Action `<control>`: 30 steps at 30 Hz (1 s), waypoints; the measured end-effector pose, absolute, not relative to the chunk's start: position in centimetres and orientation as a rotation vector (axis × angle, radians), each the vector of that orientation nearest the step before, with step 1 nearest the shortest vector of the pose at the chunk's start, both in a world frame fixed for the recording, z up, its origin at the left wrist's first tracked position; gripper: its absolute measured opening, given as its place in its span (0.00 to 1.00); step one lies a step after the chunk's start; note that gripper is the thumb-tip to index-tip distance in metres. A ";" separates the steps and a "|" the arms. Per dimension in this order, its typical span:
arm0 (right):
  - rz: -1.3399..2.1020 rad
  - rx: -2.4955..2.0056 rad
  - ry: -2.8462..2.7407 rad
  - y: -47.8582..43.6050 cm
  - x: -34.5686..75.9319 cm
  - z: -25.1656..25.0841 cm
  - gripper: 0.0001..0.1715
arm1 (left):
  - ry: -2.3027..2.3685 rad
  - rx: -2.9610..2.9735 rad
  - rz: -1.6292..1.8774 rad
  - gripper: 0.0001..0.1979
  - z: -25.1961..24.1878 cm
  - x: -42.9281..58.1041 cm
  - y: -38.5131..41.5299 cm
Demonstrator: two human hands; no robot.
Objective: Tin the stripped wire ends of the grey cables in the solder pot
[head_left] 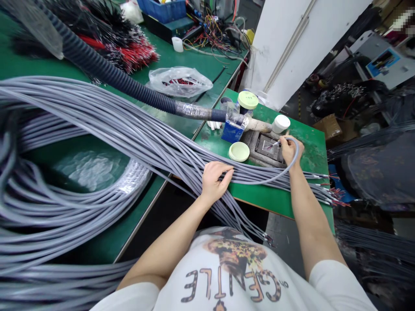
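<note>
The right hand grips a single grey cable close to its stripped end; the fingertips are partly hidden behind the hand and the cable's loop. The thin wire ends sit over the bright square in a grimy recessed block on the green table — contact with that surface cannot be confirmed. The held cable bends back over the wrist toward the cable bundle, where its course is lost among the others. The left hand lies on the bundle, fingers bent, thumb apart from the index finger; whether it grasps any strand cannot be determined. The bundle is cut off at the left edge. A ribbed hose ends in a nozzle obscuring the block's far side — its wrapped joint is partly covered by clear plastic.
</note>
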State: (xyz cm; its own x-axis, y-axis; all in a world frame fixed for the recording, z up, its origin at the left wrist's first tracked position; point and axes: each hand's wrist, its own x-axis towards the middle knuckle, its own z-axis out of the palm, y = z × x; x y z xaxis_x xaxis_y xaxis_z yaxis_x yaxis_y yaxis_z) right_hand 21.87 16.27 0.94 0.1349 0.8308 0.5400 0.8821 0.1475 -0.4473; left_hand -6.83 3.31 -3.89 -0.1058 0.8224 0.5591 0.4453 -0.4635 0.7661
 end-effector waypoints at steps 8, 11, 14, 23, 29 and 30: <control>-0.073 -1.537 -1.725 12.3 20.3 4.7 0.15 | 1.362 1.849 1.641 0.04 -3.8 -7.0 3.5; -0.057 -1.374 -1.806 7.8 19.0 6.6 0.12 | 1.347 1.790 1.631 0.05 -3.5 -6.9 3.3; -0.043 -1.114 -1.925 3.3 17.5 6.9 0.17 | 1.193 1.598 1.603 0.07 -2.3 -5.6 2.2; 0.040 -1.008 -2.137 -5.5 17.1 3.3 0.36 | 0.623 0.941 1.040 0.20 1.1 -0.1 -1.7; 0.039 -1.002 -2.240 -7.6 19.0 1.3 0.36 | 0.639 0.915 1.041 0.17 1.2 -0.2 -2.3; 0.040 -1.009 -2.238 -7.8 19.2 1.0 0.35 | 0.644 0.932 1.040 0.17 1.2 -0.2 -2.3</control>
